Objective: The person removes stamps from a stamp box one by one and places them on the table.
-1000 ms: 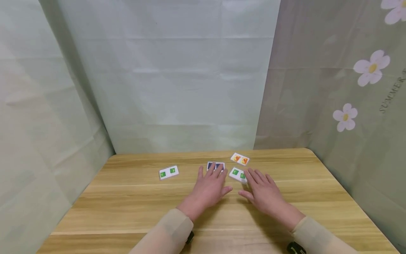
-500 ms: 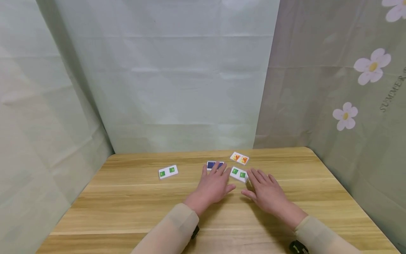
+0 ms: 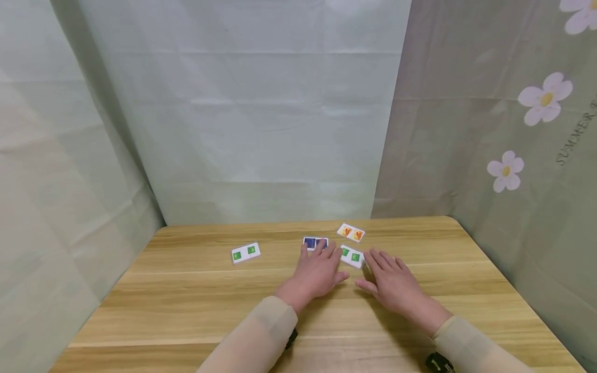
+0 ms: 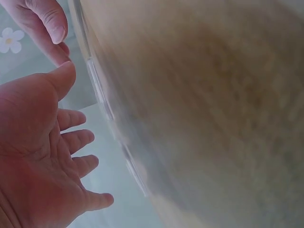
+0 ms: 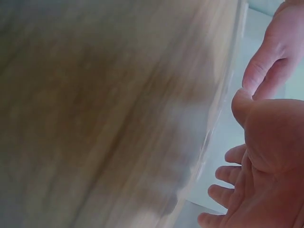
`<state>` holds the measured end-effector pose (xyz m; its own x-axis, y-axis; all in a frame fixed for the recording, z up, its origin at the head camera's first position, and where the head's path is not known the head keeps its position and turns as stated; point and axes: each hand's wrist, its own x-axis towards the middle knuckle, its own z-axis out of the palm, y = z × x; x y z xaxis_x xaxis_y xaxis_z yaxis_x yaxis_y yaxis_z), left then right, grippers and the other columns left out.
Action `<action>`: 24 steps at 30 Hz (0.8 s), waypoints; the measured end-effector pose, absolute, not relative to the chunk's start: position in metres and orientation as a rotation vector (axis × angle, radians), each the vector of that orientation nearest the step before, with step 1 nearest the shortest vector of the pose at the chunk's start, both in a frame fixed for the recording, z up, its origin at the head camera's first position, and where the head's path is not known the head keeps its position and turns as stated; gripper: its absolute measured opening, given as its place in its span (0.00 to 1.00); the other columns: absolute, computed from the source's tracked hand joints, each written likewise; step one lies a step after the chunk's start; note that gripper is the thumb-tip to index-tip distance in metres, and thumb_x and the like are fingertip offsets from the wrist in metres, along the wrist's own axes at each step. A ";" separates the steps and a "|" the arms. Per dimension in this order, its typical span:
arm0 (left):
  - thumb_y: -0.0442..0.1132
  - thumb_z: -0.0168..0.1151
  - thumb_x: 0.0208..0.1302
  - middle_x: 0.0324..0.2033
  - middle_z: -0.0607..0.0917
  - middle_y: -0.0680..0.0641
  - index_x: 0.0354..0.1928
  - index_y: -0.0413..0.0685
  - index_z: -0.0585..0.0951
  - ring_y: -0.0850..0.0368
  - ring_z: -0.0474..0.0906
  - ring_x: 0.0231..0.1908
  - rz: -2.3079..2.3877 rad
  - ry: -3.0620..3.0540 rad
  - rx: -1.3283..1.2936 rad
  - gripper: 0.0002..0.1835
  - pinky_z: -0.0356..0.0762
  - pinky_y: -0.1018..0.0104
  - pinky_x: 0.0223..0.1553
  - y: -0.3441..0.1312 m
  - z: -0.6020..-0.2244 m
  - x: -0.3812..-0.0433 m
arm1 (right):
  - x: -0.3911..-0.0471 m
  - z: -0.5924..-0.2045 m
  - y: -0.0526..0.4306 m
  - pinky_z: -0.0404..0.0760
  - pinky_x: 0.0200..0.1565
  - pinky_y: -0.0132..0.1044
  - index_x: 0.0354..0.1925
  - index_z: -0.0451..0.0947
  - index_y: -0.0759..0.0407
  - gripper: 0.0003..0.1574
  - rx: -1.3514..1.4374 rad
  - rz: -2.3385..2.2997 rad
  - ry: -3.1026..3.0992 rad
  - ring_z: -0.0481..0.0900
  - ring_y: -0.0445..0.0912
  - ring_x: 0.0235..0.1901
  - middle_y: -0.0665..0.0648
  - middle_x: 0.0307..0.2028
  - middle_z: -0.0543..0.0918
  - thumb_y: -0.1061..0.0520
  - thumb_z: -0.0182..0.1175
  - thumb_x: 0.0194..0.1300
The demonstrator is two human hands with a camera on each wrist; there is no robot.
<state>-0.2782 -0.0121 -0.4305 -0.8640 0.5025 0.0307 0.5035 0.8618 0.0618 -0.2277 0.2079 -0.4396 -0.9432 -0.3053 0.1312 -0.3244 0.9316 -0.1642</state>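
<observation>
In the head view my left hand [image 3: 317, 272] is spread low over the table, palm down, its fingertips overlapping the near edge of a dark blue card [image 3: 310, 242]. Its index finger reaches the left end of a white card with two green squares [image 3: 352, 257]. At that card's right end are the fingertips of my right hand [image 3: 392, 282], also palm down with straight fingers. The left wrist view shows the left palm [image 4: 33, 142] above the table with nothing in it. An unheld right palm [image 5: 275, 156] shows in the right wrist view.
A white card with two orange pictures [image 3: 351, 232] lies behind the right green card. Another green-square card [image 3: 245, 253] lies off to the left. The wooden table [image 3: 186, 311] ends at hanging cloth [image 3: 280, 129] at the back and sides.
My left hand has slid a little to the right, uncovering more of the dark blue card. My right hand has shifted slightly right, off the green card's corner.
</observation>
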 end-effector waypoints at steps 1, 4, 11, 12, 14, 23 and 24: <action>0.65 0.55 0.83 0.85 0.64 0.47 0.84 0.55 0.69 0.42 0.53 0.85 -0.101 -3.020 -0.818 0.37 0.50 0.26 0.79 -0.011 -0.431 -0.279 | -0.228 -0.440 0.208 0.60 0.75 0.75 0.83 0.63 0.67 0.50 0.489 0.283 -2.989 0.63 0.70 0.79 0.71 0.81 0.65 0.35 0.59 0.83; 0.65 0.56 0.83 0.84 0.65 0.48 0.84 0.55 0.69 0.42 0.54 0.85 -0.096 -3.022 -0.819 0.37 0.52 0.26 0.79 -0.009 -0.431 -0.279 | -0.228 -0.440 0.208 0.60 0.75 0.75 0.83 0.63 0.67 0.50 0.494 0.293 -2.999 0.62 0.70 0.79 0.71 0.81 0.65 0.35 0.59 0.83; 0.65 0.56 0.83 0.84 0.66 0.49 0.84 0.56 0.69 0.43 0.55 0.84 -0.090 -3.028 -0.816 0.38 0.52 0.26 0.79 -0.006 -0.433 -0.281 | -0.230 -0.440 0.208 0.60 0.75 0.74 0.83 0.63 0.67 0.50 0.512 0.307 -3.011 0.62 0.70 0.80 0.71 0.81 0.65 0.34 0.59 0.83; 0.65 0.56 0.83 0.84 0.66 0.50 0.84 0.56 0.69 0.43 0.55 0.84 -0.088 -3.029 -0.815 0.38 0.52 0.26 0.79 -0.006 -0.433 -0.282 | -0.230 -0.440 0.208 0.60 0.75 0.74 0.83 0.64 0.67 0.50 0.512 0.306 -3.016 0.62 0.70 0.80 0.71 0.81 0.65 0.34 0.59 0.83; 0.65 0.56 0.83 0.84 0.66 0.49 0.85 0.56 0.69 0.42 0.55 0.84 -0.085 -3.032 -0.821 0.38 0.52 0.26 0.79 -0.006 -0.434 -0.282 | -0.230 -0.439 0.208 0.60 0.75 0.74 0.83 0.64 0.67 0.50 0.511 0.309 -3.026 0.62 0.70 0.80 0.71 0.81 0.65 0.34 0.59 0.83; 0.66 0.56 0.83 0.84 0.66 0.50 0.84 0.56 0.69 0.43 0.56 0.84 -0.074 -3.057 -0.848 0.38 0.52 0.27 0.79 -0.006 -0.435 -0.281 | -0.232 -0.440 0.207 0.60 0.75 0.75 0.82 0.66 0.66 0.48 0.521 0.318 -3.062 0.64 0.70 0.79 0.71 0.80 0.67 0.34 0.59 0.83; 0.66 0.56 0.83 0.84 0.66 0.50 0.84 0.56 0.69 0.43 0.56 0.84 -0.072 -3.059 -0.850 0.38 0.52 0.27 0.79 -0.006 -0.435 -0.280 | -0.232 -0.441 0.207 0.60 0.75 0.75 0.81 0.66 0.66 0.48 0.520 0.319 -3.065 0.64 0.69 0.79 0.71 0.80 0.67 0.34 0.59 0.83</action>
